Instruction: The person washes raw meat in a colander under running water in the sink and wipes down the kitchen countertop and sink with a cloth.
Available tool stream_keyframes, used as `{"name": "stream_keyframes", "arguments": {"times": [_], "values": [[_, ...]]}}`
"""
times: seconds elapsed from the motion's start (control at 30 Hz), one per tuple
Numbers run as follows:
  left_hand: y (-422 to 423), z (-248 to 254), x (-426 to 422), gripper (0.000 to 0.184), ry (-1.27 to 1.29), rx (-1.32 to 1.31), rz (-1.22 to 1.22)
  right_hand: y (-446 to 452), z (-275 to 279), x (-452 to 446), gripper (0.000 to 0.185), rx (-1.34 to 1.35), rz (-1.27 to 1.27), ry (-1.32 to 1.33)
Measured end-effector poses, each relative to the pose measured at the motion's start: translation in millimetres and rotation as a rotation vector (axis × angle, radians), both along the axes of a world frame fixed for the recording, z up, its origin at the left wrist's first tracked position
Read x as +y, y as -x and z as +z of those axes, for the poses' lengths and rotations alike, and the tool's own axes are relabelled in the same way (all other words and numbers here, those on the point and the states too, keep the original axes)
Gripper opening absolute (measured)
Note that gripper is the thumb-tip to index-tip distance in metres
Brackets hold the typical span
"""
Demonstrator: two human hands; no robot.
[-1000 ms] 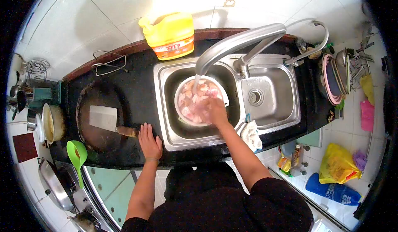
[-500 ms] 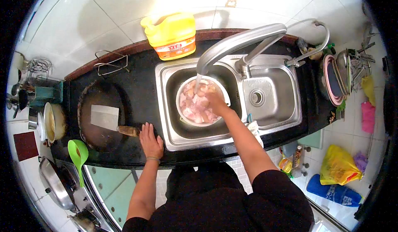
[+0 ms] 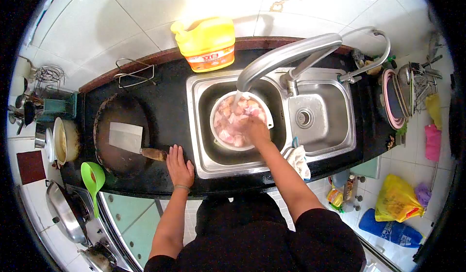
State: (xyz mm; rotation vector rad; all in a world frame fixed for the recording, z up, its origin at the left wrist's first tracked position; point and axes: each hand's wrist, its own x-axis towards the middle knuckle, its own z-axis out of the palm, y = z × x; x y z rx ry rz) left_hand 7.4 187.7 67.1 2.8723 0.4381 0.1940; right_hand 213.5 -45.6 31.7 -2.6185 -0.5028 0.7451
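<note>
My right hand (image 3: 257,129) reaches into a white bowl (image 3: 268,111) in the left sink basin. Its fingers are down among pink pieces of raw meat (image 3: 232,121) in water, so their closing is hidden. Water runs from the faucet (image 3: 272,60) into the bowl. On the black counter, my left hand (image 3: 180,167) lies flat with its fingers stretched out, holding nothing. Just left of its fingertips is the wooden handle of a cleaver (image 3: 126,137), which rests on a round dark cutting board (image 3: 111,162).
A yellow jug (image 3: 206,43) stands behind the sink (image 3: 191,126). A cloth (image 3: 297,162) hangs at the sink's front edge. Left of the board are a green ladle (image 3: 92,177) and a pot (image 3: 65,141); a wire rack (image 3: 136,74) stands behind it.
My right hand has shifted slightly toward me inside the bowl, and the meat pieces lie differently. My left hand stays on the counter. The whole view has shifted a little.
</note>
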Motion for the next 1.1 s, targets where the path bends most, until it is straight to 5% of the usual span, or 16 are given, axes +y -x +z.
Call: {"name": "stream_keyframes", "arguments": {"times": [0.03,0.1,0.17,0.23,0.37,0.43,0.53,0.73,0.83,0.87,0.93,1.03,1.1], "values": [[0.9,1.3,-1.5,0.057,-0.001,0.007,0.004,-9.0,-8.5,-1.8,0.054,0.004,0.002,0.002],[1.7,1.4,-1.6,0.057,0.001,0.002,0.000,-26.0,-29.1,-2.9,0.053,-0.315,-0.164,-0.410],[1.9,0.6,-0.4,0.057,0.000,-0.007,-0.005,-27.6,-37.1,-4.0,0.052,-0.537,-0.046,-0.404],[2.2,-3.5,1.7,0.057,0.004,-0.012,-0.010,-29.5,-72.4,-11.2,0.052,-0.455,0.262,-0.249],[2.0,-0.8,-1.4,0.057,0.019,-0.011,0.007,-18.3,-7.9,-19.6,0.050,-0.083,0.045,-0.214],[1.8,-0.7,-0.4,0.058,-0.004,-0.023,-0.010,0.7,12.5,-23.4,0.046,0.034,0.031,0.226],[1.3,-1.4,0.0,0.058,0.010,-0.001,0.003,44.1,-24.9,-37.0,0.041,-0.129,0.174,0.037],[1.8,-1.2,0.2,0.057,0.004,0.023,0.002,60.3,-11.9,9.7,0.039,-0.286,0.248,0.008],[1.1,-1.0,0.6,0.056,0.019,0.036,0.016,68.8,-74.4,22.9,0.038,-0.251,0.328,-0.203],[1.7,-0.5,0.1,0.056,0.013,0.036,0.017,70.3,-74.6,33.6,0.050,-0.021,-0.037,-0.315],[1.1,-0.6,0.2,0.055,0.012,0.027,0.011,65.2,-116.4,31.2,0.049,-0.095,0.142,-0.142],[3.4,-5.6,2.4,0.055,-0.004,0.001,-0.001,53.9,-14.6,42.5,0.044,-0.114,0.424,0.089],[4.1,-5.0,0.9,0.055,0.010,-0.011,0.000,52.6,22.4,65.0,0.036,-0.024,0.034,-0.156]]}}
